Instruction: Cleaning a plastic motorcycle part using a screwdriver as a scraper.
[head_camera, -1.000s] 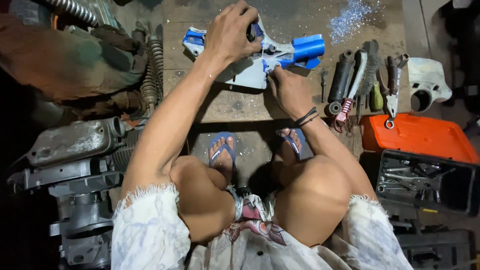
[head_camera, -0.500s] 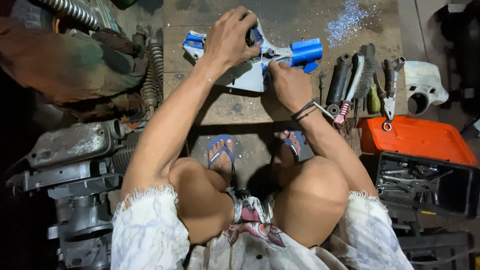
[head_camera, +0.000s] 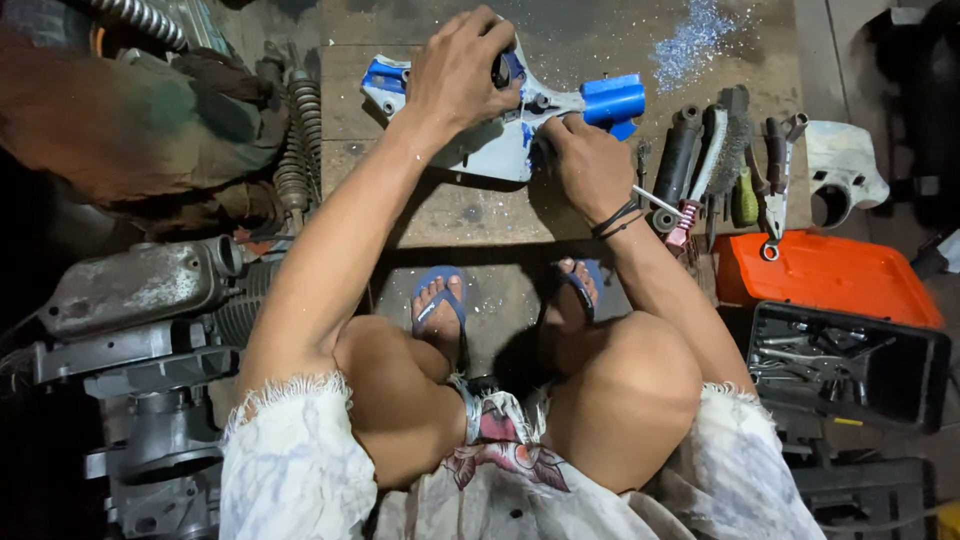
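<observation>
Engine casing (head_camera: 130, 290) and coil springs (head_camera: 300, 140) lie left; orange tray (head_camera: 830, 275) and black toolbox (head_camera: 850, 365) right. Blue-grey machine housing (head_camera: 505, 140) sits on the wooden board (head_camera: 450, 210), just ahead of the feet. Left hand (head_camera: 455, 75) clamps over its top; right hand (head_camera: 590, 165) is closed on its lower edge, thin rod (head_camera: 655, 200) sticking out beside the wrist. Looks like mid-disassembly of a fitting; next likely needs steady counter-hold while turning.

two hands (head_camera: 460, 75), two sandals (head_camera: 440, 300) (blue)

Tools (head_camera: 720, 165) crowd the right, springs (head_camera: 300, 140) hem the left; bare board (head_camera: 480, 210) below the part (head_camera: 500, 140) is open.
</observation>
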